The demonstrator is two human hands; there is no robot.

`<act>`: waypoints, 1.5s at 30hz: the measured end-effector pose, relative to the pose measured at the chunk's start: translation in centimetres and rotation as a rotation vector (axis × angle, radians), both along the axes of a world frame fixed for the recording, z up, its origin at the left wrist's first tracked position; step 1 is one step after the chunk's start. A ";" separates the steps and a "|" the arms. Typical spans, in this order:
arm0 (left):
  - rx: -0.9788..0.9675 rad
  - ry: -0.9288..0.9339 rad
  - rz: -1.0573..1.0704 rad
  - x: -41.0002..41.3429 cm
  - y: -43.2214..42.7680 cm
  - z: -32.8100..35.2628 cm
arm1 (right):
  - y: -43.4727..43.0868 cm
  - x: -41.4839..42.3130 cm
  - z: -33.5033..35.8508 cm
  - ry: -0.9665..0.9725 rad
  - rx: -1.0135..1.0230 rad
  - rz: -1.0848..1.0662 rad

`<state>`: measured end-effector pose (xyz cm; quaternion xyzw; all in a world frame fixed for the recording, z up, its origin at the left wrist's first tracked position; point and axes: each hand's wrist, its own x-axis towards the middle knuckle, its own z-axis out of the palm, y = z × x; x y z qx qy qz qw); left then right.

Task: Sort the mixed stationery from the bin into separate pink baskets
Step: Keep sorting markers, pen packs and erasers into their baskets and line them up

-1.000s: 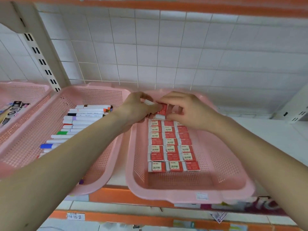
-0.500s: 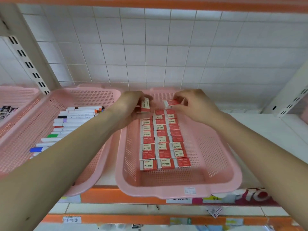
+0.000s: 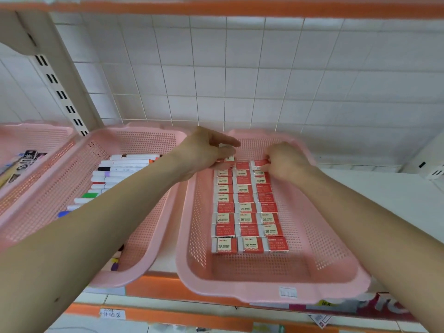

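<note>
- Head view: a small red-and-white eraser (image 3: 228, 158) is pinched in the fingers (image 3: 229, 141) of the left hand (image 3: 204, 152), with the index finger stretched out above it, at the far end of the left column.
- A second eraser (image 3: 260, 163) is gripped by the curled fingers of the right hand (image 3: 286, 162), at the far end of the right column, touching the row below.
- The sorted erasers (image 3: 245, 207) are laid flat in three close columns in the pink basket (image 3: 264, 290), towards its left half.
- Compared with half a second earlier, both gripped erasers are seen lower and closer to the heads of their columns; the right one was raised clear of the rows then.
- Just beside it to the left, a marker basket (image 3: 144, 140) is filled with markers (image 3: 120, 169) lying side by side; a third basket (image 3: 36, 134) is partly seen at the left edge.
- The baskets are carried on a white shelf (image 3: 384, 200) with an orange front edge, backed by a white tiled wall (image 3: 240, 68) and a slotted upright (image 3: 55, 80).
</note>
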<state>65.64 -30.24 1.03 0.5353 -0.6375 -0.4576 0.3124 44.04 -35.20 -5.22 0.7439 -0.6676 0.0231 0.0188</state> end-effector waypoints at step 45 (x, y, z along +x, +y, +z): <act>-0.400 -0.788 -0.048 -4.5 -7.2 -6.3 | 0.0 0.1 -1.5 -0.259 0.000 -0.079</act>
